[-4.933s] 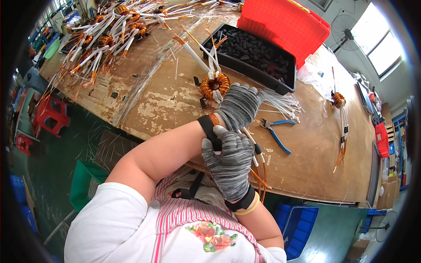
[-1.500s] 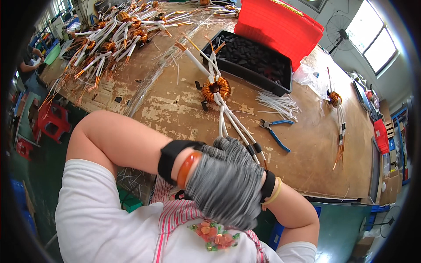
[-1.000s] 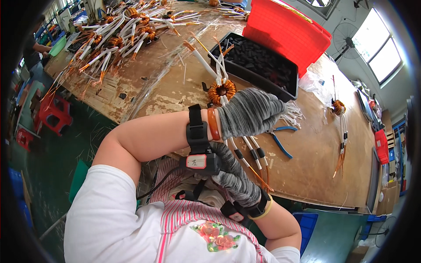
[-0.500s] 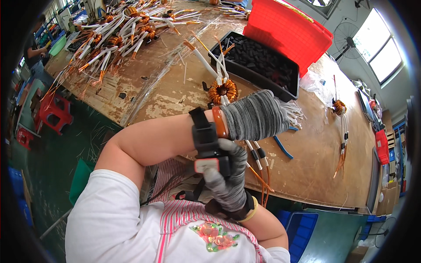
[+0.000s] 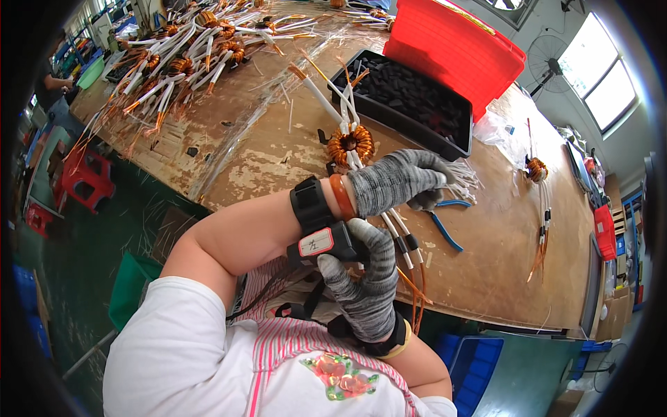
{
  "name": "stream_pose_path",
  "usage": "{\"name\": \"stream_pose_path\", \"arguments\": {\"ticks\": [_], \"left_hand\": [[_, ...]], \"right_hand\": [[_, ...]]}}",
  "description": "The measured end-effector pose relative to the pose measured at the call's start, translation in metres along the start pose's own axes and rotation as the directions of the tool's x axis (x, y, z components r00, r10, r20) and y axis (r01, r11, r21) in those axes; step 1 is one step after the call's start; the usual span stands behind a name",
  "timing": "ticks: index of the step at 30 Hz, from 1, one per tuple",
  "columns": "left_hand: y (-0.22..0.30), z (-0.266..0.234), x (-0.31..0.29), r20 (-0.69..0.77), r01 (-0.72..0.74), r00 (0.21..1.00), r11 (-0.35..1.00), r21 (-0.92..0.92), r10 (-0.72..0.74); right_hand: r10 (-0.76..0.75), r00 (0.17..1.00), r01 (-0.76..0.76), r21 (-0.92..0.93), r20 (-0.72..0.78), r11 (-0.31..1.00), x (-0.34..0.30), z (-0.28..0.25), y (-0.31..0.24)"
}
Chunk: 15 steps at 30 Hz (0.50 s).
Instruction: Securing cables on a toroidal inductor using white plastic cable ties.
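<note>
1. From my remote seat, I'm seeing the left hand [image 5: 396, 182] hovering over the table [image 5: 500, 257], its fingers half-curled; I'm not able to tell whether they are holding anything.
2. The right hand [image 5: 365, 292] is touching the black box [image 5: 342, 241] strapped at the left wrist, its thumb and forefinger parting around one end; I'm not able to judge how firmly they are gripping.
3. The coil [image 5: 338, 147] is lying just beyond the left hand, its leads [image 5: 400, 226] running beneath it toward the near edge.
4. The pliers [image 5: 446, 229] and ties [image 5: 464, 183] are lying right of that hand; the tray [image 5: 457, 151] is sitting behind.
</note>
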State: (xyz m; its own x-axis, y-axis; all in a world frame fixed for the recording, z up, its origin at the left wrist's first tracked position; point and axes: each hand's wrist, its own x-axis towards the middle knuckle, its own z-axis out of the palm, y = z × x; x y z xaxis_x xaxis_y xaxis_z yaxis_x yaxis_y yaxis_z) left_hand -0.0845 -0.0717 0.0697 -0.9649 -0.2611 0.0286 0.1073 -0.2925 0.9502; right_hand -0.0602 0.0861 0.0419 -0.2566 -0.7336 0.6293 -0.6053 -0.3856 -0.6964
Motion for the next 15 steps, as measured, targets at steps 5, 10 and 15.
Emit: {"name": "stream_pose_path", "arguments": {"ticks": [5, 10, 15], "left_hand": [[-0.003, -0.001, -0.001, -0.176, 0.036, 0.983, 0.998, -0.051, -0.045], [-0.003, -0.012, 0.0, -0.121, -0.097, 0.991, 0.951, -0.294, 0.064], [-0.009, -0.018, 0.004, -0.212, -0.16, 0.959, 0.978, 0.136, 0.187]], "right_hand": [[0.365, 0.924, -0.372, 0.489, 0.114, 0.789, -0.01, 0.003, 0.0], [0.339, 0.934, -0.348, 0.506, 0.115, 0.789, -0.009, 0.008, 0.007], [0.38, 0.913, -0.392, 0.585, 0.15, 0.71, 0.001, -0.002, -0.006]]}}
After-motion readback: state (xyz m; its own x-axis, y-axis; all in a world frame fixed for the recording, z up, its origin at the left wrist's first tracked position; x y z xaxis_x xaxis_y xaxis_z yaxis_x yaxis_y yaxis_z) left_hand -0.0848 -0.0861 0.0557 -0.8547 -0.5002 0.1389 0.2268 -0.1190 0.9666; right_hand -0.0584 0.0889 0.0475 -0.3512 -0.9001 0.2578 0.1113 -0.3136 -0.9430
